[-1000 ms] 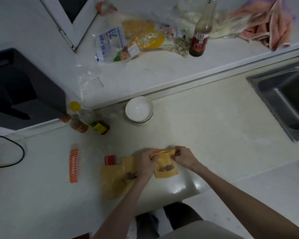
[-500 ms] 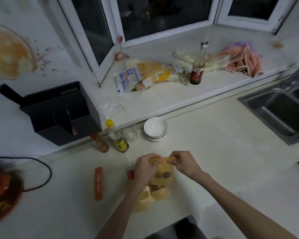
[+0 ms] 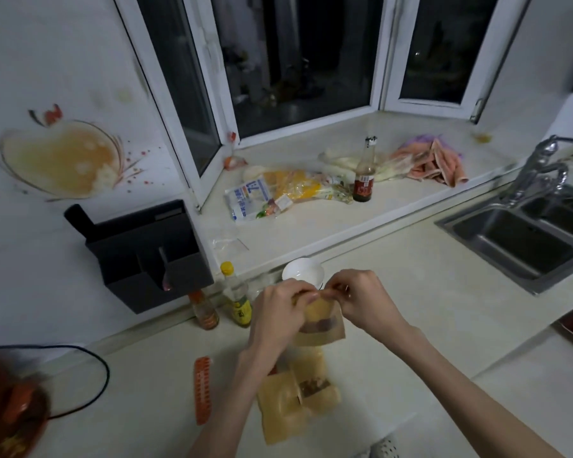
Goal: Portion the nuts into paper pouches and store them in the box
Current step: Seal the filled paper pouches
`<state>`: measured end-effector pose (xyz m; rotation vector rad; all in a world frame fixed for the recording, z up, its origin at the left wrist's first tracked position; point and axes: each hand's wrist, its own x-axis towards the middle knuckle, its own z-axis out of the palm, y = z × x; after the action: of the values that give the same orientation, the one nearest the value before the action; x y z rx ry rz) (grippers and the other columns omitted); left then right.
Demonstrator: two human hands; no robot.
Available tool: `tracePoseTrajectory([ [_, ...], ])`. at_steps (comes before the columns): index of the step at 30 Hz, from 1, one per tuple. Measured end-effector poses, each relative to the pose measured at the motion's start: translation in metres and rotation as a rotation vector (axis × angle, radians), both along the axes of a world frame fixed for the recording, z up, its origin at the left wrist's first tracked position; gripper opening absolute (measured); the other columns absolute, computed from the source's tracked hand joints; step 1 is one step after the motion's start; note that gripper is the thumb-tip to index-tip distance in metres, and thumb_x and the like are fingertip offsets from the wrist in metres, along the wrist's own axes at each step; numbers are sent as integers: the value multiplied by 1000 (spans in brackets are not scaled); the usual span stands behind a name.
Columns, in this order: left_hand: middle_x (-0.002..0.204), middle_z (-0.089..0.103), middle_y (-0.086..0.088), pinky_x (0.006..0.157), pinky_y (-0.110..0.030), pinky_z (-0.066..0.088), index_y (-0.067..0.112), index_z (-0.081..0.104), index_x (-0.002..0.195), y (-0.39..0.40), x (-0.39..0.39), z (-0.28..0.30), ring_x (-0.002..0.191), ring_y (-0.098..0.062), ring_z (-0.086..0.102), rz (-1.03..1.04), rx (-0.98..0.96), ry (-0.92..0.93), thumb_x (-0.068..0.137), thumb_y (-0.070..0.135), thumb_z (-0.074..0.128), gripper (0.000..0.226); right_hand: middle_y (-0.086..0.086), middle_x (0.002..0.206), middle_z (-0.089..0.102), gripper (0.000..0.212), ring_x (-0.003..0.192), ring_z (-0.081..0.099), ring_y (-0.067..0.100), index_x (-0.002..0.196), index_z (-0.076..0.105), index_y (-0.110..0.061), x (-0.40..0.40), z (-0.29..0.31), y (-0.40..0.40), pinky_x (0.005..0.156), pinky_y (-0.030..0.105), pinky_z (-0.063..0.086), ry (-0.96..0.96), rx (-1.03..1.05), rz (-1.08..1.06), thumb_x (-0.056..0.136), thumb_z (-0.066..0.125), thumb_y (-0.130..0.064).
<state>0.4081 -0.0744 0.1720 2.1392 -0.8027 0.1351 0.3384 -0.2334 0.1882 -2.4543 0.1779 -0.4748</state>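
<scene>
A tan paper pouch (image 3: 323,322) with a clear window showing brown nuts hangs upright above the counter. My left hand (image 3: 280,314) pinches its top left corner and my right hand (image 3: 361,300) pinches its top right. Below them, several more tan pouches (image 3: 298,396) lie flat on the counter; one shows nuts through its window. A round red container (image 3: 7,404) sits blurred at the lower left edge.
A white bowl (image 3: 300,271) stands just behind my hands. Two small bottles (image 3: 235,299) and a black wall holder (image 3: 146,256) are at the left. An orange strip (image 3: 201,390) lies on the counter. A steel sink (image 3: 523,242) is at the right. Bags and a brown bottle (image 3: 364,173) crowd the windowsill.
Both hands have lifted the pouch off the counter and hold it higher by its top edge. The camera has tilted up, bringing the window and wall into view.
</scene>
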Motion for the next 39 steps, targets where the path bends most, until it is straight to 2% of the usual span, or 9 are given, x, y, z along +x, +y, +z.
tracePoseTrajectory([
  [6,84,71,14,70,-34,53,26,72,82,2,-3,47,78,-7,64,20,-50,-163,82,24,72,2,-1,69,67,10,61,56,12,72,69,-14,-5,53,3,59,26,47,-135,-61,43,69,70,-4],
  [10,87,68,15,74,-32,52,25,70,88,1,-4,60,82,-4,59,-26,-10,-188,85,20,69,7,-3,69,70,9,61,59,11,72,71,-16,-7,64,5,60,21,45,-145,-85,12,71,71,-7],
  [15,88,65,16,72,-31,52,27,67,90,-2,-8,65,84,-2,56,-57,31,-244,88,20,64,8,-3,70,70,15,64,61,13,72,70,-16,-7,70,10,62,22,48,-128,-64,28,72,67,-1],
  [21,83,66,16,70,-30,51,26,68,84,7,-8,78,83,-2,57,39,-81,-217,85,24,65,4,-8,70,70,15,68,59,5,71,71,-15,-2,81,15,63,13,46,-190,38,-12,76,68,-2],
  [25,83,63,19,68,-27,50,28,65,85,10,-12,86,81,0,56,45,-81,-220,87,27,63,3,-5,69,69,17,74,58,10,71,68,-16,-3,86,24,64,20,46,-243,27,3,73,66,0],
  [29,80,60,20,68,-24,47,29,62,79,12,-18,94,78,1,52,65,-82,-251,85,26,60,7,-6,67,68,13,68,58,9,70,66,-17,-3,90,31,62,21,46,-261,22,25,72,64,-5],
  [33,78,62,18,70,-30,49,28,64,77,19,-20,96,77,-1,54,94,-139,-204,82,21,64,9,-8,66,66,7,64,58,9,69,65,-18,-3,95,37,60,21,46,-251,12,51,70,60,-13],
  [36,76,63,17,70,-33,49,25,64,75,21,-23,96,76,-2,56,91,-151,-171,81,18,64,9,-8,66,66,11,67,57,9,70,65,-17,-4,93,39,60,21,45,-242,6,69,71,63,-6],
  [39,74,64,17,69,-34,50,24,65,74,22,-26,93,75,-3,57,97,-148,-140,80,14,66,13,-7,65,65,9,64,56,9,69,64,-17,-8,90,41,57,21,45,-225,18,68,70,60,-9],
])
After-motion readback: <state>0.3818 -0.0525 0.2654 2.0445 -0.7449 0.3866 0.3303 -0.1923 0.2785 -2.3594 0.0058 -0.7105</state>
